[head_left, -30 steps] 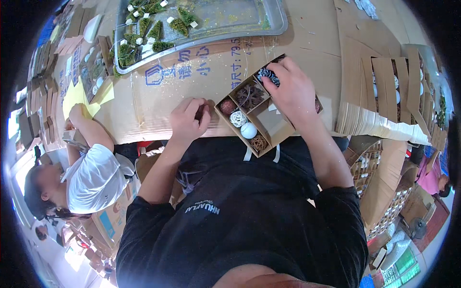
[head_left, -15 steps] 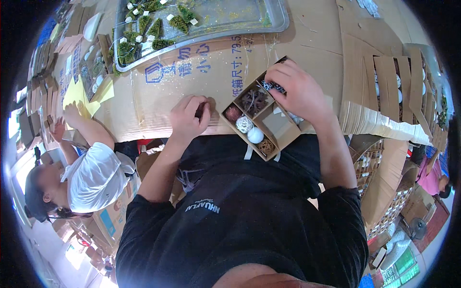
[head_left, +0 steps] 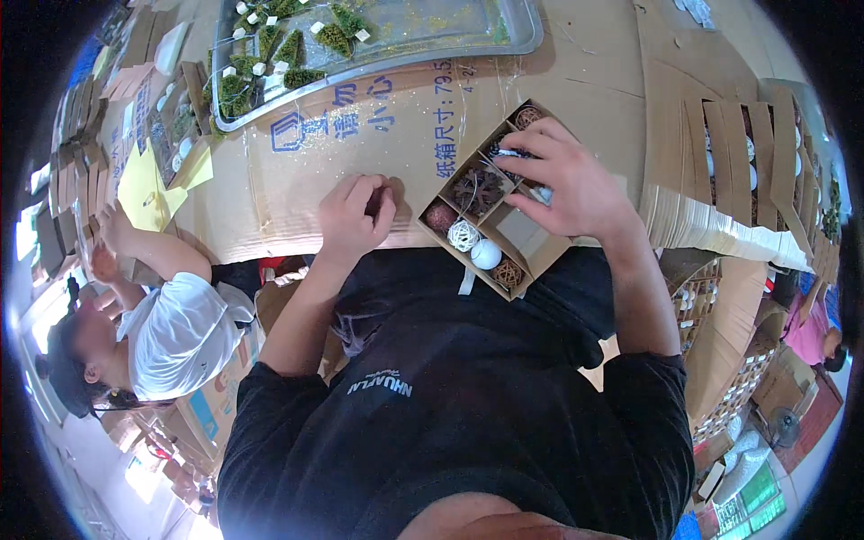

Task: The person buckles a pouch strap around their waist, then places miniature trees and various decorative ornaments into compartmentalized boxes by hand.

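An open divided cardboard box (head_left: pixel 551 259) sits at the table's near edge, tilted. In its compartments are a reddish-brown ball (head_left: pixel 440 216), a white woven ball (head_left: pixel 463 235), a smooth white ball (head_left: pixel 486 254), brown woven balls (head_left: pixel 508 274) and a brown pinecone (head_left: pixel 477 191). My right hand (head_left: pixel 571 180) reaches over its right side, fingers apart, partly covering a dark-and-white piece (head_left: pixel 500 151). Left of the box, my left hand (head_left: pixel 353 214) is curled on the table; a dark spot shows inside its fingers, too shaded to name.
A metal tray (head_left: pixel 432 67) at the back holds several small green trees with white bases. Cardboard covers the table. Divided boxes (head_left: pixel 751 166) stand at the right. At the left, a person in a white shirt (head_left: pixel 184 333) works near yellow paper (head_left: pixel 148 193).
My right hand has drawn slightly right and nearer, uncovering a brown woven ball in the far corner. The box has shifted a little right. My left hand stays put.
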The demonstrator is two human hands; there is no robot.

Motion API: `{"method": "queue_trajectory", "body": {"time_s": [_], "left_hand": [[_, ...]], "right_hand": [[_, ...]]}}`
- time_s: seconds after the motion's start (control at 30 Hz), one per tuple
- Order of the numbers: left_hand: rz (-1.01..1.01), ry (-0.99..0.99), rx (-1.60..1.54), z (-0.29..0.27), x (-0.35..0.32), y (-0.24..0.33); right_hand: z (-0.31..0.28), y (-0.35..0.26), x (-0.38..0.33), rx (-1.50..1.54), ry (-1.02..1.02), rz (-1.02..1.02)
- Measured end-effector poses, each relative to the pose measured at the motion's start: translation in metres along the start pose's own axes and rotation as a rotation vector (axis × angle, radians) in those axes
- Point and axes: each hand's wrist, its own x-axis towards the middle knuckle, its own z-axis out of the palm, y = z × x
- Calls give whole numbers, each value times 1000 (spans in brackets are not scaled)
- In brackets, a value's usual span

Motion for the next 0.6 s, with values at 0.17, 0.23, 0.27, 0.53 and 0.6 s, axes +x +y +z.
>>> {"method": "queue_trajectory", "body": {"time_s": [0.17, 0.23, 0.27, 0.53, 0.6], "left_hand": [[-6, 1, -20, 0, 0, 2], [-9, -4, -11, -1, 0, 2], [-10, -3, -12, -1, 0, 2], [-35, -68, -119, -9, 3, 7], [-82, -60, -211, -12, 0, 18]], "right_hand": [[20, 4, -12, -237, 147, -107], [19, 3, -11, -266, 158, -90], [18, 2, -10, -294, 168, -74], [16, 6, -4, -338, 241, -91], [17, 8, -1, -357, 274, -81]]}}
